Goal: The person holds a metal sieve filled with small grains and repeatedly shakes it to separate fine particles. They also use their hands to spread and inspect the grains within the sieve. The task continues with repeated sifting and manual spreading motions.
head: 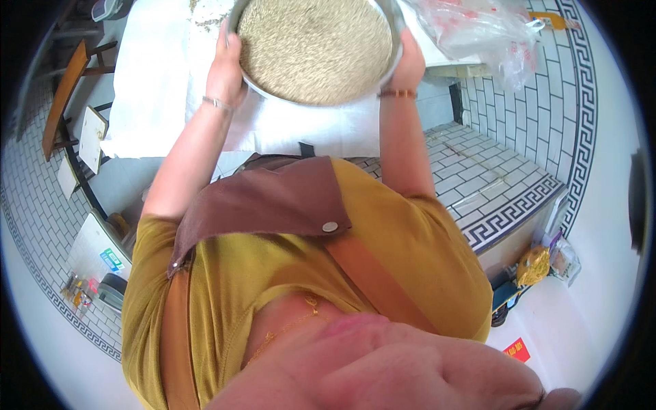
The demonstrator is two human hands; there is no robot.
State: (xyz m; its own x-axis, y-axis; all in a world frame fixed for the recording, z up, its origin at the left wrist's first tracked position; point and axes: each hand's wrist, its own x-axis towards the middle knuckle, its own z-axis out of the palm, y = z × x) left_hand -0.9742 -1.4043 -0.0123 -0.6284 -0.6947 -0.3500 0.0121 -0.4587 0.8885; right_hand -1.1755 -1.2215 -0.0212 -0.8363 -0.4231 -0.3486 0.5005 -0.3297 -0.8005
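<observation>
Between my two hands is a large round metal pan [249, 82] filled with small pale tan grains [315, 48], at the top of the view. My left hand [227, 64] grips the rim on the picture's left side, with a light bracelet at the wrist. On the opposite side my right hand [408, 61] holds the rim, a reddish-brown beaded bracelet below it. The grains and hands are slightly blurred. The pan is over a table with a white cover [151, 77]; whether its base touches the cover is hidden.
Crumpled clear plastic bags [482, 36] lie at the upper right, near a bottle with orange contents [551, 21]. Scattered bits [210, 20] lie on the cover's far part. A wooden chair [64, 102] stands at the left, and a tiled ledge [492, 169] is at the right.
</observation>
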